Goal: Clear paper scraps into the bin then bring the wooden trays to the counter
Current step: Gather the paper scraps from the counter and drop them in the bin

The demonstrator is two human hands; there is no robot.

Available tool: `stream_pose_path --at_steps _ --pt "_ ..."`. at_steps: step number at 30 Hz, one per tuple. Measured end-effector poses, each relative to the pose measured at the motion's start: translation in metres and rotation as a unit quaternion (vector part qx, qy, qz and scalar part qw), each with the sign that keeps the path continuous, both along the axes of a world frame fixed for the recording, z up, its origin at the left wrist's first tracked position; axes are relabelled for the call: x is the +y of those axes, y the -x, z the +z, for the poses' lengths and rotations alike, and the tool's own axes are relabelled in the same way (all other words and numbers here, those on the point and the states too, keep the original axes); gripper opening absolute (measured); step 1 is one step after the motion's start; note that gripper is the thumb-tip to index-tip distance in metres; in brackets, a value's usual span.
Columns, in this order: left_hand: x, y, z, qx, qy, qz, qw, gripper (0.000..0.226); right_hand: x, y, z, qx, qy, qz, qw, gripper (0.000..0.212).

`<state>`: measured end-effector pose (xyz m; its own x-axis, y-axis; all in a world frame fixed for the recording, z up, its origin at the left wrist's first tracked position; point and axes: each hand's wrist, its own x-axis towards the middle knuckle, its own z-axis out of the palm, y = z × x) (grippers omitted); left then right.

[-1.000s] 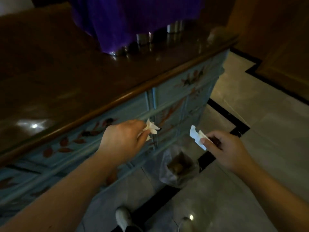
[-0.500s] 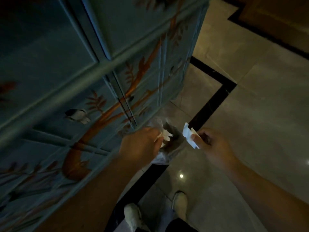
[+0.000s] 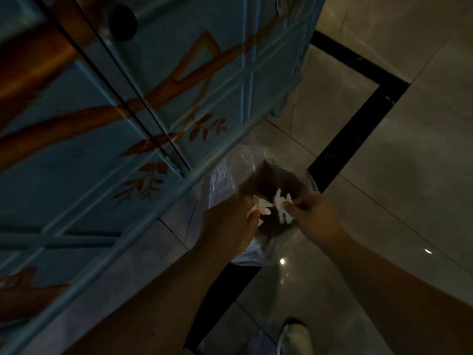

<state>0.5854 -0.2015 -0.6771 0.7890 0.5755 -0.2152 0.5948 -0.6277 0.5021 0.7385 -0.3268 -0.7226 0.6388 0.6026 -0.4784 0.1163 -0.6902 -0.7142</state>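
A small bin lined with a clear plastic bag stands on the floor against the blue cabinet. My left hand pinches a crumpled white paper scrap right over the bin's dark opening. My right hand holds a second white paper scrap over the same opening, a few centimetres from the first. Both scraps are still in my fingers. No wooden trays are in view.
The blue painted cabinet with orange branch patterns and a dark knob fills the left. Glossy tiled floor with a black inlay strip lies to the right. My shoe shows at the bottom.
I have bent down, so the cabinet top left the view and the bin came close. Both hands dropped and converged over the bin's opening, still holding their scraps.
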Motion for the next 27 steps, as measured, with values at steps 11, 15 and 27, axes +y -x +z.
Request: stream_pose_path --at_steps 11,15,27 --pt "0.004 -0.029 -0.037 0.068 0.068 0.025 0.995 0.039 -0.033 -0.015 -0.008 -0.077 0.002 0.052 0.996 0.01" --pt "0.004 -0.025 0.01 0.088 0.005 -0.024 0.996 0.037 -0.033 -0.017 0.045 -0.148 0.011 0.158 0.976 0.028" --pt "-0.003 -0.051 0.359 0.017 -0.174 -0.127 0.976 0.037 -0.022 -0.048 0.38 -0.372 0.042 0.299 0.878 0.063"
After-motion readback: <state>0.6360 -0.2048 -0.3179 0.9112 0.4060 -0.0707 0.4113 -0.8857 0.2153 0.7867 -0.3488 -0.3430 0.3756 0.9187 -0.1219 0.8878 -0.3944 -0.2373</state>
